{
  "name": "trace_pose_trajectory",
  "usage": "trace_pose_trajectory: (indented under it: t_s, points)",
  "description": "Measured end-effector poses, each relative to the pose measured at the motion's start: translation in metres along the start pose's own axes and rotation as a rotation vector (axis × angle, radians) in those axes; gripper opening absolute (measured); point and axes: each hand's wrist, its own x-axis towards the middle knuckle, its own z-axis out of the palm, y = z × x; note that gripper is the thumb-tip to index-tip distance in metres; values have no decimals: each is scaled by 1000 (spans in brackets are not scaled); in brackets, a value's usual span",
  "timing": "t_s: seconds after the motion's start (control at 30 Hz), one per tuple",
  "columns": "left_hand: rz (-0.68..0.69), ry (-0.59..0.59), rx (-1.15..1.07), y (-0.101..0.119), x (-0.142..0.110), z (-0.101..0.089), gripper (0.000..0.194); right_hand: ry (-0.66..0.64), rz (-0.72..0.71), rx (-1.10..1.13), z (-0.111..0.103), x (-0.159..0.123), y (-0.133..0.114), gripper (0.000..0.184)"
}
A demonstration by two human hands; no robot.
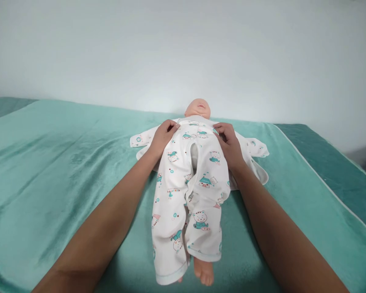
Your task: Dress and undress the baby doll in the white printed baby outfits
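A baby doll (198,107) lies on its back, head away from me, its feet pointing toward me. White baby pants (173,179) printed with bears and houses cover its legs, with a slit at the crotch. My left hand (165,136) grips the left edge of the pants' waistband, fingers bent over the fabric. At the opposite edge, my right hand (227,140) pinches the waistband too. A matching white top (256,147) is spread under the doll, its sleeves out to both sides. One bare foot (203,272) shows below the right cuff; the other is mostly hidden by the left cuff.
A light green blanket (64,162) with soft folds lies beneath the doll. Darker green bedding (329,162) shows past its edge on the right and at the far left. A pale wall (183,53) rises behind the head.
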Motion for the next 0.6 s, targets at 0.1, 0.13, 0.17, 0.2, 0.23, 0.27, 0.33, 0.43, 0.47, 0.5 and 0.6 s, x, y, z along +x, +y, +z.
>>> trace_pose_trajectory:
  t_s: [0.1, 0.13, 0.17, 0.2, 0.23, 0.27, 0.33, 0.43, 0.47, 0.5, 0.6]
  points:
    - [156, -83, 50, 9, 1, -5, 18, -104, 35, 48, -2, 8, 0, 25]
    - [171, -140, 58, 12, 2, -7, 20, -143, 47, 75, -2, 11, 0, 28]
    - [167, -205, 67, 14, 4, -10, 22, -175, 55, 104, -2, 13, -1, 30]
    - [151, -270, 77, 16, 7, -12, 24, -194, 58, 128, -2, 15, -1, 32]
    - [132, -324, 88, 17, 10, -14, 25, -198, 59, 141, -2, 17, -1, 34]
    - [120, -357, 105, 18, 13, -14, 26, -187, 62, 137, -2, 19, 0, 34]
    - [123, -344, 152, 17, 22, -13, 26, -138, 81, 64, -1, 24, 3, 33]
    - [135, -227, 208, 14, 35, -5, 26, -59, 121, -119, 1, 34, 9, 29]
    - [129, -192, 214, 12, 39, -2, 25, -41, 128, -171, 2, 37, 11, 29]
    - [117, -164, 216, 11, 43, 1, 25, -31, 129, -211, 2, 41, 13, 29]
    - [83, -105, 212, 7, 53, 9, 24, -9, 124, -287, 4, 50, 17, 29]
